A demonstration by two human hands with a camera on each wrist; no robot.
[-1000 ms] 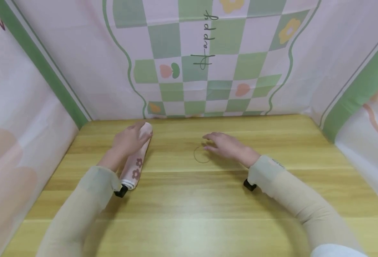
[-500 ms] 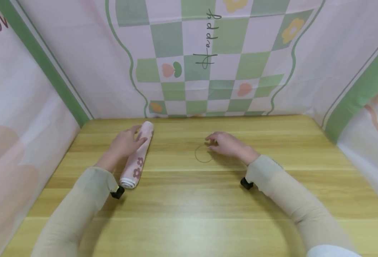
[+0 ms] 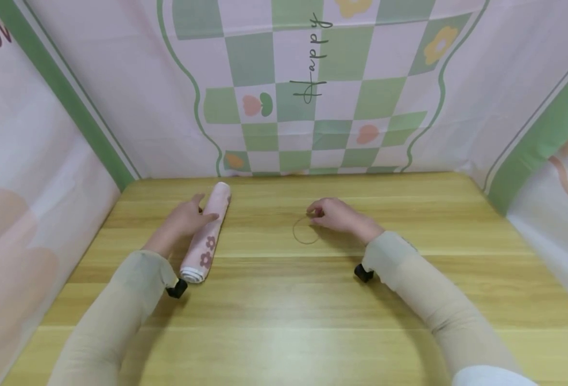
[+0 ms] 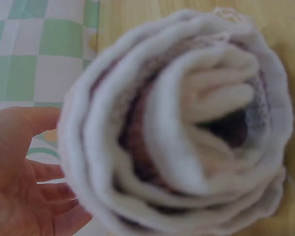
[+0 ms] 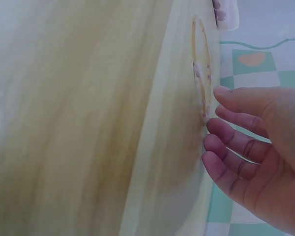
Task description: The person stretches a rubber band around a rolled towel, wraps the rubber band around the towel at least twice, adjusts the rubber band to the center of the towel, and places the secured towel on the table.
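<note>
A pink rolled-up towel [image 3: 204, 244] with darker flowers lies lengthwise on the left of the table. Beside its left side is my left hand [image 3: 183, 219], the thumb lying over the top and the fingers loosely extended along the side. The left wrist view looks into the white spiral end of the rolled towel [image 4: 177, 123], which hides the fingertips. A thin tan rubber band [image 3: 304, 242] lies in a loop near the middle. My right hand [image 3: 338, 215] is at its far right edge, fingers bent and thumb apart from them in the right wrist view; contact with the band is unclear.
The wooden table [image 3: 284, 311] ends at a hanging cloth [image 3: 293, 128] with green checks at the back. Cloth walls also stand at the left and right sides. A black wrist camera [image 3: 176, 288] hangs under the left cuff, near the towel.
My left hand's fingers have slid off the top of the towel to its left side. My right hand's fingers have bent closer together beside the rubber band.
</note>
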